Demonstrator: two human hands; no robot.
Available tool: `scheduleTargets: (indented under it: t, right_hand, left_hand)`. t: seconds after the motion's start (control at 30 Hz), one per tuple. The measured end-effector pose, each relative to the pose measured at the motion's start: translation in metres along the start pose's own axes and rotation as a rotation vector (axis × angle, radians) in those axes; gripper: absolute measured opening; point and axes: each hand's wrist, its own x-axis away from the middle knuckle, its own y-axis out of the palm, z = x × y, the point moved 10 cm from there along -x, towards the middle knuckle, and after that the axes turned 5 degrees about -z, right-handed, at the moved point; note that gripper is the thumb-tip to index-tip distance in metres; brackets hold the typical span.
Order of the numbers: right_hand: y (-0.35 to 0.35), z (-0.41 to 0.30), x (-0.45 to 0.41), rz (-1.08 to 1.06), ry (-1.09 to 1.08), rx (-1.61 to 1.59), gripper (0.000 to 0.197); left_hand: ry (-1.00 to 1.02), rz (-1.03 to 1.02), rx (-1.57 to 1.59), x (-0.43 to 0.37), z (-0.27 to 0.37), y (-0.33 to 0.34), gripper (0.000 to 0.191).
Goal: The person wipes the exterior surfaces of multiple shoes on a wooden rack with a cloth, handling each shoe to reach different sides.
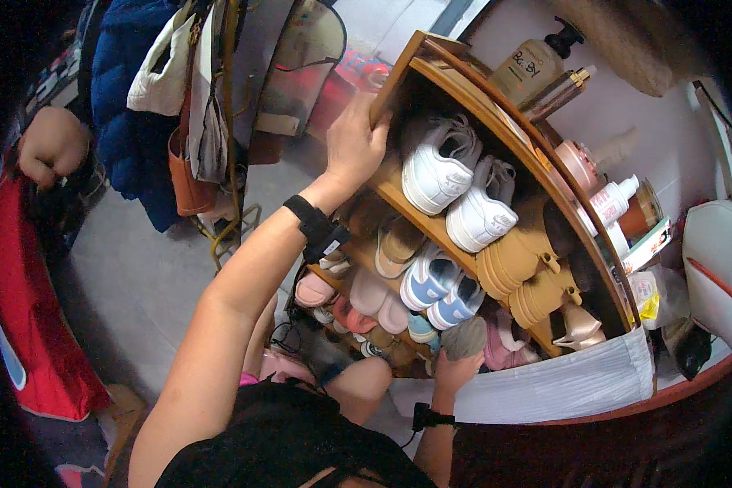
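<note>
My left hand (355, 143) grips the upright wooden edge (396, 76) of a shoe rack at its upper left corner. Lower down, my right hand (457, 369) holds a grey shoe (463, 338) by its near end, in front of the lower shelves. White sneakers (440, 174) stand on the upper shelf, heels outward, beside tan shoes (503, 262) and shiny beige shoes (576, 329). Blue and white sneakers (428, 283) are on the shelf below, close to the grey shoe. Pink slippers (369, 293) and other footwear fill the lower levels.
A pump bottle (527, 70), a white tube (613, 198) and other toiletries stand on the rack's top. White pleated cloth (561, 390) hangs along the right. A coat stand with a blue jacket (128, 122) and bags is at the left, near a red cloth (36, 293).
</note>
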Motion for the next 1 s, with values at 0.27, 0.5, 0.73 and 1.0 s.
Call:
scheduleTargets:
  t: [0.27, 0.5, 0.73, 1.0]
  right_hand:
    - [-0.011, -0.012, 0.002, 0.015, -0.064, -0.087, 0.081]
    - [-0.004, 0.003, 0.005, -0.004, -0.069, -0.04, 0.078]
    - [0.007, 0.009, 0.004, 0.042, -0.062, 0.024, 0.077]
    - [0.002, -0.005, 0.002, 0.111, -0.034, 0.084, 0.072]
  left_hand:
    - [-0.018, -0.024, 0.038, 0.001, -0.004, 0.002, 0.029]
    - [0.066, 0.055, -0.007, 0.0, -0.001, 0.0, 0.018]
    - [0.065, 0.013, 0.012, 0.0, 0.003, 0.0, 0.018]
    - [0.021, -0.089, 0.008, -0.005, -0.001, 0.006, 0.019]
